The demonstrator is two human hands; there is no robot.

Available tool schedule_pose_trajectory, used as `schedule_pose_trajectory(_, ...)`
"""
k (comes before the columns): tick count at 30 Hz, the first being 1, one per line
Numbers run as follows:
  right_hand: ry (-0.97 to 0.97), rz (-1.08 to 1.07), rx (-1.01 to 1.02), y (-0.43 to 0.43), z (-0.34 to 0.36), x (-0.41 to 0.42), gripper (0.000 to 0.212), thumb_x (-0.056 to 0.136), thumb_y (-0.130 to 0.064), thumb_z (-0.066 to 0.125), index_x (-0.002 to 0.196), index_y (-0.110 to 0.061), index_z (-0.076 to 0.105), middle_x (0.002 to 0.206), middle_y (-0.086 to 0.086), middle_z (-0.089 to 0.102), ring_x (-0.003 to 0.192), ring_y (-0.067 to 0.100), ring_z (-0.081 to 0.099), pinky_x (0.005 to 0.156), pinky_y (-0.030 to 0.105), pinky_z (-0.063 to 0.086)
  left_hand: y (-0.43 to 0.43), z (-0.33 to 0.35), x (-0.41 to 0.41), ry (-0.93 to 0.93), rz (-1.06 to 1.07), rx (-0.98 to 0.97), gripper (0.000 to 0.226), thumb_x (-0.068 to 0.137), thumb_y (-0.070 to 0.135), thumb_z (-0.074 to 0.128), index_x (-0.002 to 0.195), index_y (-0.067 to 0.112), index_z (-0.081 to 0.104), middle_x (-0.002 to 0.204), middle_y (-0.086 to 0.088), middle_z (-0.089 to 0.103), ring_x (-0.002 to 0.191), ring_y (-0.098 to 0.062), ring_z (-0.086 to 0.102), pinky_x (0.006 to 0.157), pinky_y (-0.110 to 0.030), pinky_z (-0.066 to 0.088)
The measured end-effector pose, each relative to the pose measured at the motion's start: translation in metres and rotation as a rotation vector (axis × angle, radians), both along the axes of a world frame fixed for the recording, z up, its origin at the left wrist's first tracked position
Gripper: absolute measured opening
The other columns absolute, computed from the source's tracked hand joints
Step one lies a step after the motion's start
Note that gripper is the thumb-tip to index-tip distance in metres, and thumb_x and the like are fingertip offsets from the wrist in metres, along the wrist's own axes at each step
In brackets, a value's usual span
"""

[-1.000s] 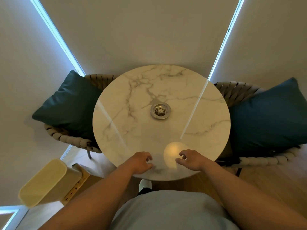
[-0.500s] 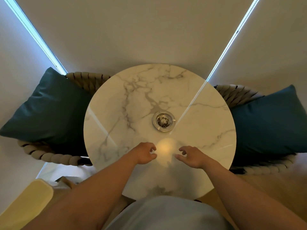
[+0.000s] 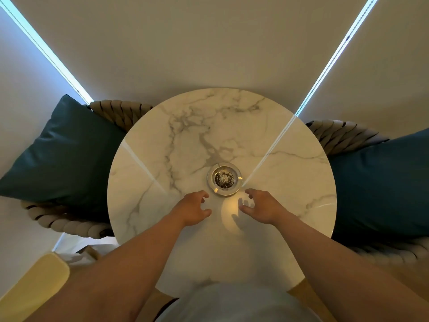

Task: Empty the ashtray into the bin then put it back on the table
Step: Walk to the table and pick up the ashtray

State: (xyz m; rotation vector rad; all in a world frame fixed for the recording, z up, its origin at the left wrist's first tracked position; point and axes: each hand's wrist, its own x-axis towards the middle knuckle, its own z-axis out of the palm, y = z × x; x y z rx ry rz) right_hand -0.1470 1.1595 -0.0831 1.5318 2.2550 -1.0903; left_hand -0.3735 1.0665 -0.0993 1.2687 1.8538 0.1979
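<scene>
A round clear glass ashtray (image 3: 224,179) with dark ash in its bowl stands near the middle of the round white marble table (image 3: 162,163). My left hand (image 3: 193,208) hovers just short of the ashtray on its near left, fingers curled and apart, holding nothing. My right hand (image 3: 261,205) is at the ashtray's near right, fingers spread, also empty. Neither hand touches the ashtray. A pale yellow bin (image 3: 32,282) shows at the bottom left, partly cut off by the frame and my left arm.
Two woven rope chairs flank the table, each with a dark teal cushion: one on the left (image 3: 62,159), one on the right (image 3: 380,182). Drawn blinds with bright light slits rise behind the table. Wooden floor shows at the lower right.
Both hands have moved forward across the table toward the ashtray, and the fingers have opened. The view has come closer to the table; the bin has slid toward the bottom left corner.
</scene>
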Motion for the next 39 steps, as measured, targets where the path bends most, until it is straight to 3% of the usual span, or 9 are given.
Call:
schedule_pose_trajectory(7,-0.041,0.113,0.126,0.031,-0.016,-0.015,0.082,0.083,-0.047,0.07,0.149,-0.013,0.034,0.145,0.008,0.047,0.133,0.031,0.041,0.107,0.041,0.041,0.04,-0.016,-0.009,0.227,-0.107,0.092,0.074,0.077,0.045,0.071,0.139,0.02,0.039,0.136,-0.004,0.045,0.125,-0.024,0.043,0.099,-0.037,0.043)
schedule_pose_trajectory(10,-0.04,0.157,0.173,0.043,-0.026,-0.023,0.084,0.08,-0.046,0.073,0.146,-0.011,0.035,0.145,0.006,0.044,0.137,0.031,0.036,0.111,0.041,0.036,0.058,-0.026,-0.012,0.299,-0.164,0.121,0.082,0.071,0.049,0.075,0.138,0.019,0.038,0.135,-0.005,0.043,0.125,-0.026,0.041,0.099,-0.04,0.042)
schedule_pose_trajectory(15,-0.105,0.183,0.17,0.059,-0.043,-0.036,0.11,0.074,-0.055,0.076,0.155,-0.013,0.014,0.164,0.009,0.014,0.153,0.033,0.004,0.124,0.045,0.015,0.078,-0.04,-0.014,0.32,-0.173,0.16,0.101,0.057,0.054,0.079,0.14,0.022,0.032,0.133,-0.002,0.04,0.124,-0.025,0.038,0.1,-0.037,0.036)
schedule_pose_trajectory(19,-0.118,0.176,0.181,0.068,-0.051,-0.042,0.119,0.069,-0.06,0.076,0.156,-0.012,0.01,0.166,0.012,0.004,0.153,0.036,-0.005,0.123,0.047,0.01,0.089,-0.046,-0.014,0.346,-0.199,0.169,0.108,0.048,0.06,0.08,0.138,0.023,0.033,0.127,-0.002,0.039,0.118,-0.025,0.038,0.098,-0.037,0.037)
schedule_pose_trajectory(29,-0.113,0.219,0.173,0.078,-0.063,-0.052,0.126,0.061,-0.062,0.082,0.154,-0.013,0.012,0.165,0.013,-0.001,0.152,0.039,-0.009,0.123,0.047,0.008,0.094,-0.059,-0.016,0.396,-0.218,0.193,0.108,0.041,0.065,0.081,0.13,0.021,0.038,0.121,-0.001,0.037,0.112,-0.024,0.037,0.093,-0.034,0.036)
schedule_pose_trajectory(34,-0.076,0.231,0.16,0.075,-0.058,-0.049,0.124,0.062,-0.059,0.083,0.153,-0.012,0.015,0.165,0.013,0.002,0.153,0.036,-0.008,0.123,0.043,0.009,0.088,-0.056,-0.017,0.335,-0.192,0.203,0.105,0.04,0.064,0.08,0.128,0.023,0.038,0.118,0.0,0.038,0.109,-0.023,0.038,0.091,-0.034,0.036)
schedule_pose_trajectory(39,-0.025,0.245,0.133,0.071,-0.045,-0.041,0.125,0.059,-0.058,0.086,0.153,-0.011,0.019,0.164,0.011,0.011,0.153,0.032,-0.003,0.124,0.042,0.014,0.079,-0.042,-0.014,0.192,-0.153,0.184,0.116,0.043,0.058,0.084,0.14,0.024,0.03,0.122,0.0,0.042,0.112,-0.023,0.04,0.093,-0.034,0.037)
